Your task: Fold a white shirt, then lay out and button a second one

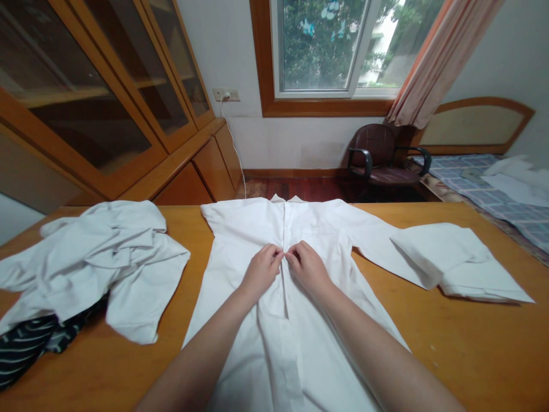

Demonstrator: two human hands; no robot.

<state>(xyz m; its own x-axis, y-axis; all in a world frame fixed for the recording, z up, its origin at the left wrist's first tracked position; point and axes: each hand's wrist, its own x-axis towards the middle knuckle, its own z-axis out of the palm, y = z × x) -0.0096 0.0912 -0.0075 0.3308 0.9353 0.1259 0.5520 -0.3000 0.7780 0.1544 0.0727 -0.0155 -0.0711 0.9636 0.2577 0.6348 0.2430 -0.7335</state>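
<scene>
A white button-up shirt (317,223) lies spread front side up on the wooden table, its collar at the far edge. My left hand (265,266) pinches the left side of the front placket at mid-chest. Close against it, my right hand (306,264) pinches the facing edge, the fingertips of both nearly touching. Any button between them is hidden by my fingers. Above my hands the placket edges lie together; just below, they part in a narrow gap. One sleeve stretches out to the right.
A crumpled pile of white clothing (98,257) lies on the table's left, over a black striped cloth (30,349). A folded white garment (463,257) rests at the right, by the sleeve. Beyond the table (472,355) are a glass-door cabinet (128,74), an armchair (377,154) and a bed (493,183).
</scene>
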